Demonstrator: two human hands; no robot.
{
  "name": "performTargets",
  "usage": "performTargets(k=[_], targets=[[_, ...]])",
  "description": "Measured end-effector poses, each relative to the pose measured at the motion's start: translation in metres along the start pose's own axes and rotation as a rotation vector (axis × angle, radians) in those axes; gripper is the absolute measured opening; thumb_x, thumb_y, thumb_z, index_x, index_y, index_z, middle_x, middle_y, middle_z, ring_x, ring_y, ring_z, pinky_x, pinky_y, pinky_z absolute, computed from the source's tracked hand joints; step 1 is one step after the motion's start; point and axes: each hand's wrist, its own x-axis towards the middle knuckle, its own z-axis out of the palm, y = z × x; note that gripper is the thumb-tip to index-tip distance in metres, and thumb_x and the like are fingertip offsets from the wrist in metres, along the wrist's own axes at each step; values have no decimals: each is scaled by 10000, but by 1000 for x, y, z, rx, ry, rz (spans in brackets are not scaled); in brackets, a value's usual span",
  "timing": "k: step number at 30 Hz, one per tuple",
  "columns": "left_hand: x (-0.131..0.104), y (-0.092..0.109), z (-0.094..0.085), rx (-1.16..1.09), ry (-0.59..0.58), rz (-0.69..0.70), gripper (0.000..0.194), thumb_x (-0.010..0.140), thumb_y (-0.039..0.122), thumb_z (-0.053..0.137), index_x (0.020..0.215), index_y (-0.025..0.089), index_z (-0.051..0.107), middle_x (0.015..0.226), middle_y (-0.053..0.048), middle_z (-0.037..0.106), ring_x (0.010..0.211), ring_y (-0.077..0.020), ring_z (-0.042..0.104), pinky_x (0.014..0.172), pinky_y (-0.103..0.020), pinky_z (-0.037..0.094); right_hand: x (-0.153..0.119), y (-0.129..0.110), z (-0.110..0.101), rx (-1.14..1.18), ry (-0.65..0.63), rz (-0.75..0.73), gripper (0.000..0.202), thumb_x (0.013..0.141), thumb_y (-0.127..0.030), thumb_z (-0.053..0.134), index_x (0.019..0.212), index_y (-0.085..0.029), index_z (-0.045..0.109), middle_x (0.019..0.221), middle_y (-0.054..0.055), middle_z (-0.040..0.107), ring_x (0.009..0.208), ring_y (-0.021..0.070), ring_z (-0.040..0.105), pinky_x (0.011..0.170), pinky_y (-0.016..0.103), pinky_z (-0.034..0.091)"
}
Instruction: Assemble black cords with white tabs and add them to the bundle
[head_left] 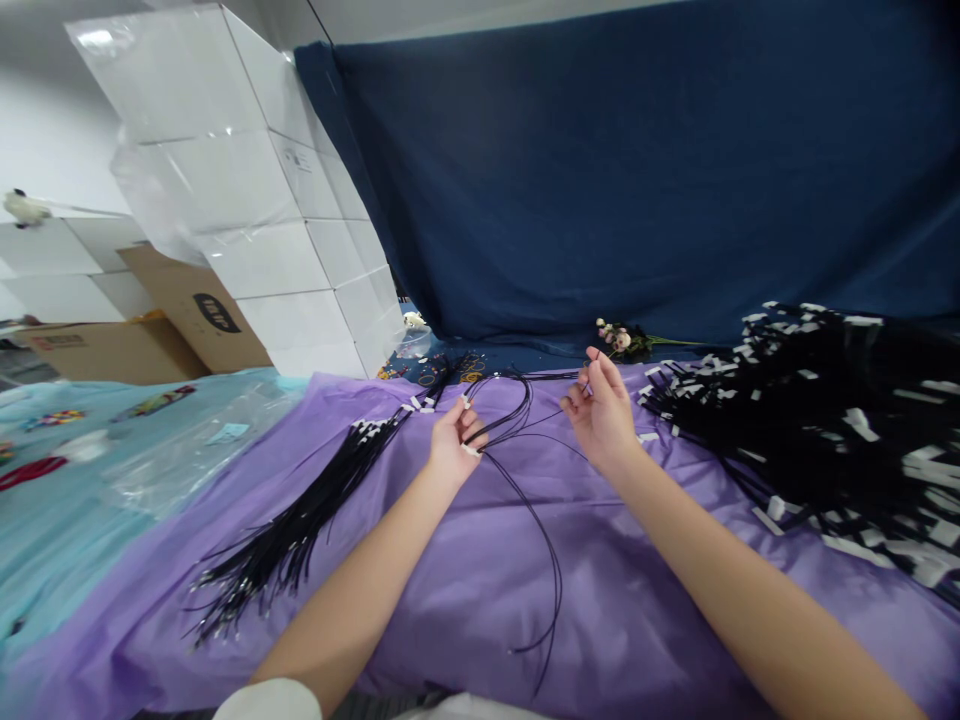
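Observation:
Several thin black cords (pixel 551 545) with white tags are gripped in my left hand (pixel 456 440), near the middle of the purple cloth (pixel 465 580). Their loose ends loop to the right and hang down over the cloth. My right hand (pixel 600 408) is raised to the right of them, its fingers curled and the thumb near the fingertips; a thin black cord runs to its fingers. Left of my left hand lies a neat bundle of black cords (pixel 322 490) with white tags at its upper end. A large heap of black tagged cords (pixel 810 420) covers the right side.
White boxes (pixel 285 240) wrapped in plastic are stacked at the back left, beside an open cardboard box (pixel 172 320). A dark blue curtain (pixel 637 170) hangs behind. Small flowers (pixel 619 338) lie at its foot. Clear plastic bags (pixel 202 450) rest on light blue cloth.

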Motion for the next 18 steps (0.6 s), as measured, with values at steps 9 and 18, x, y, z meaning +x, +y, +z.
performTargets(k=[9, 18], targets=[[-3, -2, 1, 122, -43, 77, 260, 704, 299, 670, 756, 179, 445, 494, 103, 287, 334, -25, 243, 327, -154, 140, -9, 5, 2, -400, -252, -167, 182, 798, -389, 585, 847, -230, 512, 657, -42, 504, 444, 66, 336, 426, 214, 268], [-13, -11, 11, 322, -138, 330, 320, 698, 327, 693, 682, 181, 409, 506, 81, 324, 357, -19, 264, 374, -157, 150, -17, 18, -5, -1126, -494, -420, 140, 866, -255, 471, 838, -199, 595, 794, 24, 591, 712, 147, 517, 644, 254, 371]])
